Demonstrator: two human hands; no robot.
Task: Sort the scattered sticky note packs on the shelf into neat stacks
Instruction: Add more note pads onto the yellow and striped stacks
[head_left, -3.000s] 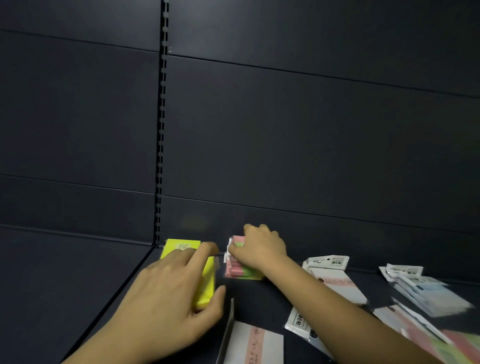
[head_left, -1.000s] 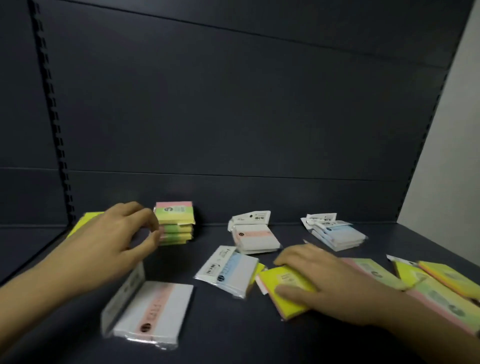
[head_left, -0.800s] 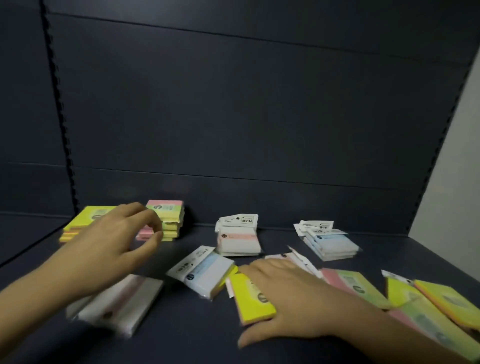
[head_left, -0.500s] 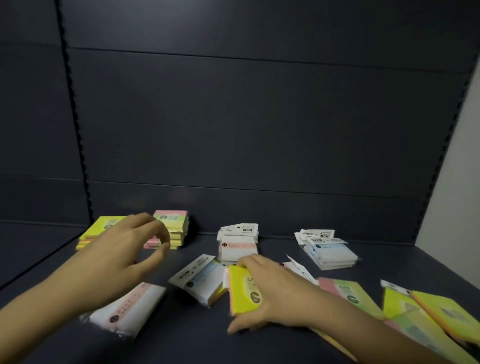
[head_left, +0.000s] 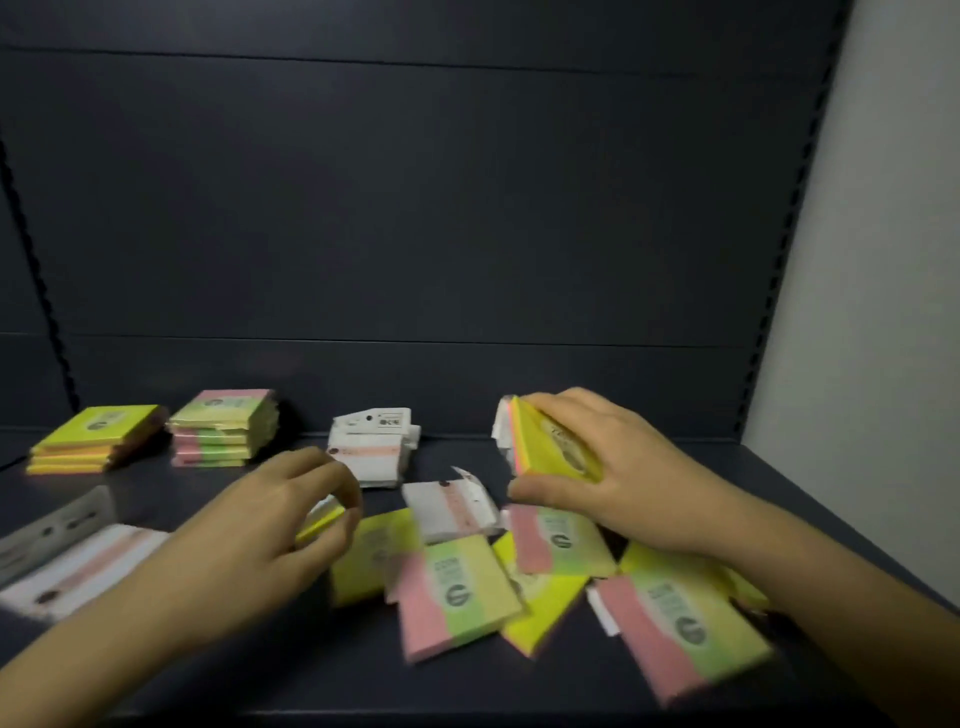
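— So, nearest to us, what lies on the shelf?

— A loose scatter of sticky note packs: a pink, green and yellow pack at the right front, a similar one beside it in the middle, and yellow packs tucked under and between them. At the left front lies a white pack with a pink stripe.

— And the hands?

— The left hand hovers over the middle of the scatter, its fingers curled towards the thumb; whether they pinch the thin yellow edge just by them I cannot tell, as it is blurred. The right hand holds a yellow pack lifted off the shelf and tilted on edge, fingers over its top and thumb beneath.

— Farther back?

— A small white pack lies just behind the scatter. Along the back panel stand the sorted stacks: a yellow stack at far left, a pink and green stack just beside it, then a white stack. Another white stack is mostly hidden behind the lifted pack.
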